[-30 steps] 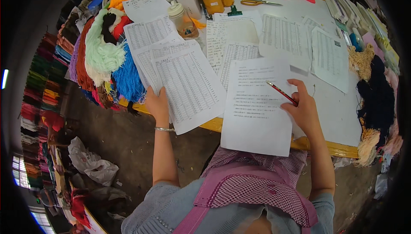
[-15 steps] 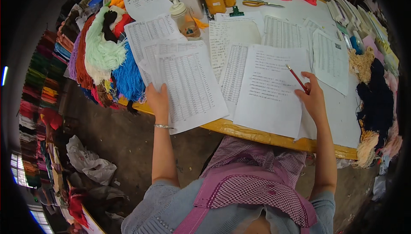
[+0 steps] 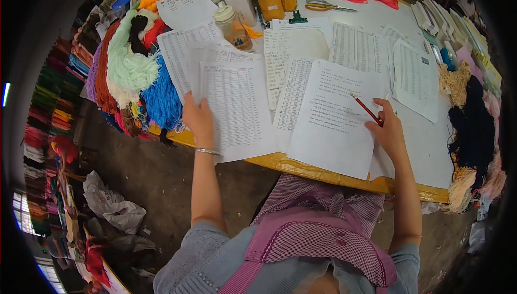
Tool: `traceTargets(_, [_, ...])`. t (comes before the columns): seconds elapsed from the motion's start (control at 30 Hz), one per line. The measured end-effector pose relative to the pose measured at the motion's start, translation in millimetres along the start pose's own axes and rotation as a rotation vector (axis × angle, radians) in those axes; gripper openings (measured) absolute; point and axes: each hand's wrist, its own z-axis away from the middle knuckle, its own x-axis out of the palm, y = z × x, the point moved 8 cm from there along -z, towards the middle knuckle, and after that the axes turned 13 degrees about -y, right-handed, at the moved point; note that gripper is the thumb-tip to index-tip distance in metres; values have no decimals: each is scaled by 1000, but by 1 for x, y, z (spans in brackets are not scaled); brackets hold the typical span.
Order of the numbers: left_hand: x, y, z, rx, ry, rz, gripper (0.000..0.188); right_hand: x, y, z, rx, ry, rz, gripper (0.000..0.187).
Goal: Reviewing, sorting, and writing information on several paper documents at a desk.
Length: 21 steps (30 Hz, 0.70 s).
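Observation:
My left hand [image 3: 198, 120] grips the left edge of a printed table sheet [image 3: 234, 113], thumb on top, with more sheets fanned out beneath it. Between the thumb and fingers of my right hand [image 3: 390, 132] is a red pencil [image 3: 367, 109], its tip pointing up and left over a sheet with typed lines [image 3: 334, 146]. That sheet lies at a tilt near the table's front edge and partly covers a narrow table sheet [image 3: 291, 100]. Behind them lies a handwritten sheet [image 3: 274, 62] beneath a dark green binder clip [image 3: 297, 18].
Yarn hanks [image 3: 129, 68] in many colours crowd the table's left end; dark navy yarn [image 3: 474, 127] hangs at the right. Toward the back stand a squeeze bottle [image 3: 231, 26], pen holders [image 3: 270, 4] and scissors [image 3: 329, 6]. Yellow tape [image 3: 323, 171] covers the front edge.
The table sheet in my left hand has turned straighter and its lower end has swung left. The typed sheet has shifted slightly left and tilted. My right hand has moved left and down with the pencil.

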Motion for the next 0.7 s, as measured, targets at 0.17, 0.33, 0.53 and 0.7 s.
traceTargets(0.17, [-29,-14,-46,128,168,-261,26,-3,1,3,-11,10,2,56])
traceTargets(0.33, [-18,-24,-65,-116,-4,-203,32,-5,13,6,-7,63,-8,60])
traceTargets(0.53, [-59,2,-62,76,113,-394,43,-3,22,-2,-103,160,19,61])
traceTargets(0.7, [-102,35,-67,290,111,-426,30,-13,20,0,-38,143,82,60])
